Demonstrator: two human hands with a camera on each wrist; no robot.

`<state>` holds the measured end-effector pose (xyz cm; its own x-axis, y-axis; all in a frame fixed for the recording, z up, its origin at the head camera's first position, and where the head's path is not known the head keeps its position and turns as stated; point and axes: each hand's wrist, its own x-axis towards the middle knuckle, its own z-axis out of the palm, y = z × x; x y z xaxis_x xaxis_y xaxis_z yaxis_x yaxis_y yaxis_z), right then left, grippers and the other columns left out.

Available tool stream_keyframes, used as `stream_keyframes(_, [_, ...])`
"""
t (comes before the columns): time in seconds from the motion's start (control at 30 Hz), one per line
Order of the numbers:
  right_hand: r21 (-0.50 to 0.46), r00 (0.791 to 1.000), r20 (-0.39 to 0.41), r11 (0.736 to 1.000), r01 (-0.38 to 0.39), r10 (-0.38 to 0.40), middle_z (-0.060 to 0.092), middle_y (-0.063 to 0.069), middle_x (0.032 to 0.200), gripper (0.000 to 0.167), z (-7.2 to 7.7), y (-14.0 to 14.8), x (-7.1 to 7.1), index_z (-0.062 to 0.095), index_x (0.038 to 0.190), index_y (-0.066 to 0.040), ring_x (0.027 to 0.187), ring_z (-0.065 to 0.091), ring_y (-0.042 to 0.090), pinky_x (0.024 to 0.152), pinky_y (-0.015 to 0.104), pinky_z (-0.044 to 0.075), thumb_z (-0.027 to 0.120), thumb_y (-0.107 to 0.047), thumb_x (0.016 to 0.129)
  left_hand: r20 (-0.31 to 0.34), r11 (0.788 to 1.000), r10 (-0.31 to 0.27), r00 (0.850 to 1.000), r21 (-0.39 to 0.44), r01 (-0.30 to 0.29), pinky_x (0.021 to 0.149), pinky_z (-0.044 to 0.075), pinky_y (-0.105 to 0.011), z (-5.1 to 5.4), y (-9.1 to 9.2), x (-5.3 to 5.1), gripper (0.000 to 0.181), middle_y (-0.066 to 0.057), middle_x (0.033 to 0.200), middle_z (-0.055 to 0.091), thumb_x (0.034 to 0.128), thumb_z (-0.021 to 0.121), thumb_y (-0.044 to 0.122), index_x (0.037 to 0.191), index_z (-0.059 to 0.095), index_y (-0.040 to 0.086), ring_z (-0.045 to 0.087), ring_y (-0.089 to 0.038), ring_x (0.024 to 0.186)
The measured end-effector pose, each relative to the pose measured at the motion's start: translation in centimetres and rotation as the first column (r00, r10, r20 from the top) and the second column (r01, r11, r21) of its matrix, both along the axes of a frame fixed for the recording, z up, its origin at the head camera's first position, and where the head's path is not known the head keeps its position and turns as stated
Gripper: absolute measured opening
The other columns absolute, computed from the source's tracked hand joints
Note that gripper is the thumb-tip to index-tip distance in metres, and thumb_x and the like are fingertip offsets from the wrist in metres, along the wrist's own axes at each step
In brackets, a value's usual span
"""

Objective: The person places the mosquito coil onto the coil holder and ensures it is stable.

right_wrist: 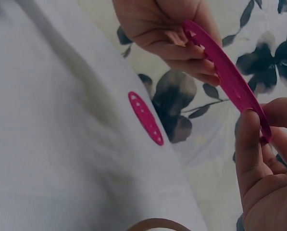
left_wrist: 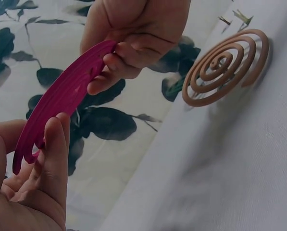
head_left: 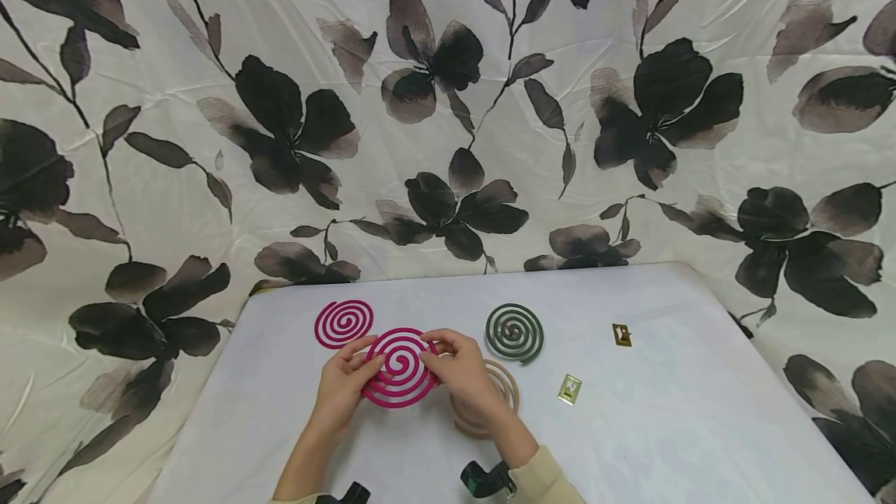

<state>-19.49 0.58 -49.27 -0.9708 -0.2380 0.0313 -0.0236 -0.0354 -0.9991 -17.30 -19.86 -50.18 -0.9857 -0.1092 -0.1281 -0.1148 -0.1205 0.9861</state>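
Observation:
A pink mosquito coil (head_left: pixel 400 391) is held up above the white table, between both hands. Its left edge is pinched by the left hand (head_left: pixel 339 389), thumb on the near face and fingers behind. On the opposite edge the right hand (head_left: pixel 463 374) pinches it the same way. Both wrist views show the coil (left_wrist: pixel 61 98) nearly edge-on. A second pink coil (head_left: pixel 344 323) lies flat just beyond the left hand. Partly hidden under the right hand and forearm is a tan coil (head_left: pixel 509 387) on the table. Farther right lies a dark green coil (head_left: pixel 514 331).
Two small gold-coloured metal pieces, likely coil stands, lie on the right: one piece (head_left: pixel 570 390) nearer, another piece (head_left: pixel 621 335) farther back. Behind the white table (head_left: pixel 672 426) hangs a floral cloth (head_left: pixel 448 99). Dark wrist-worn devices (head_left: pixel 483 479) show at the bottom.

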Motion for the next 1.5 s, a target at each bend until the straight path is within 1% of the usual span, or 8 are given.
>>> stream_keyframes(0.37, [0.055,1.000,-0.013,0.998,-0.011,0.012,0.062,0.010,0.088,0.027,0.9,1.6,0.2,0.065,0.117,0.001,0.055,0.054,0.013,0.052,0.024,0.052,0.067,-0.001,0.089,-0.008,1.000,-0.019,1.000,-0.009,0.019,0.074,0.056,-0.034,0.0,1.4,-0.1,0.044,-0.015,0.104,0.068,0.0883,0.073,0.014,0.128,0.056,0.006,0.069,-0.025,0.087])
stream_keyframes(0.63, [0.105,1.000,-0.001,0.994,0.014,-0.014,0.061,0.007,0.088,0.027,0.7,2.3,0.2,0.067,0.116,-0.006,0.058,0.056,0.011,0.054,0.023,0.053,0.069,-0.008,0.090,-0.017,0.999,-0.037,0.999,-0.003,0.037,0.076,0.056,-0.035,-0.1,2.1,-0.3,0.044,-0.016,0.106,0.068,0.0885,0.073,0.015,0.128,0.056,0.007,0.069,-0.026,0.090])
stream_keyframes(0.77, [0.119,1.000,-0.004,0.993,0.021,-0.021,0.062,0.008,0.090,0.027,0.9,2.6,0.3,0.067,0.117,-0.005,0.060,0.056,0.012,0.054,0.025,0.053,0.069,-0.009,0.090,-0.002,0.999,-0.043,0.999,0.003,0.043,0.076,0.056,-0.036,-0.2,2.4,-0.4,0.044,-0.017,0.106,0.068,0.0878,0.074,0.016,0.128,0.056,0.008,0.068,-0.027,0.091])
stream_keyframes(1.03, [0.128,0.999,-0.027,0.991,0.030,-0.027,0.061,0.016,0.091,0.027,4.2,3.5,1.9,0.064,0.116,0.004,0.062,0.055,0.016,0.056,0.024,0.053,0.066,-0.002,0.090,-0.008,0.998,-0.056,0.998,0.003,0.056,0.077,0.056,-0.036,-0.2,3.2,-0.6,0.046,-0.016,0.106,0.068,0.0867,0.075,0.018,0.128,0.057,0.008,0.068,-0.028,0.092])
stream_keyframes(1.13, [0.130,0.999,-0.039,0.991,0.043,-0.038,0.062,0.016,0.090,0.026,4.5,3.9,2.1,0.064,0.116,0.004,0.062,0.055,0.016,0.056,0.025,0.053,0.066,-0.002,0.090,-0.011,0.998,-0.066,0.998,-0.007,0.066,0.077,0.056,-0.035,-0.2,3.5,-0.8,0.046,-0.016,0.105,0.068,0.0870,0.075,0.018,0.128,0.056,0.008,0.069,-0.027,0.092])
stream_keyframes(1.33, [0.139,0.998,-0.037,0.989,0.055,-0.050,0.063,0.015,0.089,0.026,4.0,4.5,2.1,0.064,0.116,0.004,0.062,0.056,0.016,0.056,0.024,0.052,0.066,-0.002,0.090,-0.002,0.995,-0.095,0.995,-0.011,0.095,0.076,0.056,-0.034,-0.1,4.1,-0.8,0.046,-0.017,0.105,0.068,0.0883,0.073,0.014,0.129,0.055,0.004,0.069,-0.026,0.091])
stream_keyframes(1.43, [0.133,0.998,-0.045,0.989,0.057,-0.051,0.063,0.015,0.090,0.027,3.3,4.8,1.8,0.065,0.116,0.004,0.063,0.057,0.017,0.055,0.022,0.052,0.066,-0.003,0.090,-0.003,0.995,-0.100,0.995,-0.010,0.100,0.076,0.056,-0.034,-0.1,4.4,-0.8,0.047,-0.016,0.106,0.068,0.0884,0.073,0.016,0.130,0.054,0.004,0.069,-0.026,0.092])
stream_keyframes(1.5, [0.128,0.998,-0.042,0.990,0.059,-0.054,0.063,0.013,0.090,0.027,2.4,4.9,1.4,0.065,0.116,0.003,0.064,0.057,0.016,0.055,0.022,0.051,0.067,-0.004,0.090,-0.007,0.995,-0.103,0.995,-0.007,0.103,0.077,0.056,-0.034,-0.2,4.5,-0.8,0.047,-0.016,0.106,0.068,0.0884,0.073,0.016,0.130,0.054,0.004,0.069,-0.026,0.092])
